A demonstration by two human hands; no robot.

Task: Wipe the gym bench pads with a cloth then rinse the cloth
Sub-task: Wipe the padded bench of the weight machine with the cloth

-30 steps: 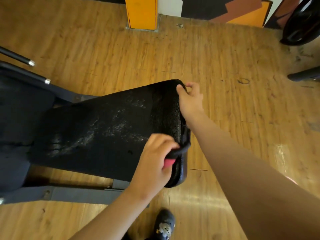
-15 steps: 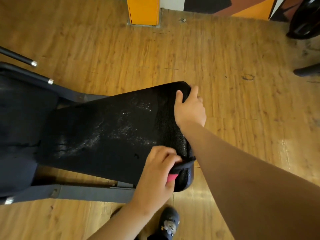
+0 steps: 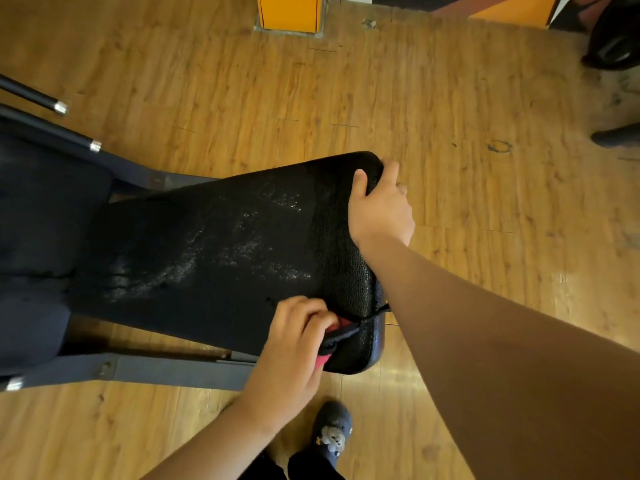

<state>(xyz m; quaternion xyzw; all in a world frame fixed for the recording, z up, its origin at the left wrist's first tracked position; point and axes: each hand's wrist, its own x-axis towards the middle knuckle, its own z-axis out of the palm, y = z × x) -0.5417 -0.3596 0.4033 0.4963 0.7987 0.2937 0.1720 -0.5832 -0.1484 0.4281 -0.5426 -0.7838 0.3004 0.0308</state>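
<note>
Our left hand (image 3: 291, 355) pinches the black-and-pink cloth (image 3: 341, 336) at the near corner of the bench pad (image 3: 207, 254). Our right hand (image 3: 381, 213) curls round its far corner, thumb on top.

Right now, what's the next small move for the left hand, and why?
Probably slide the left hand with the cloth along the end edge of the bench pad toward the right hand, which grips the far corner. The top shows damp streaks; the cloth sits at the near end corner.
</note>
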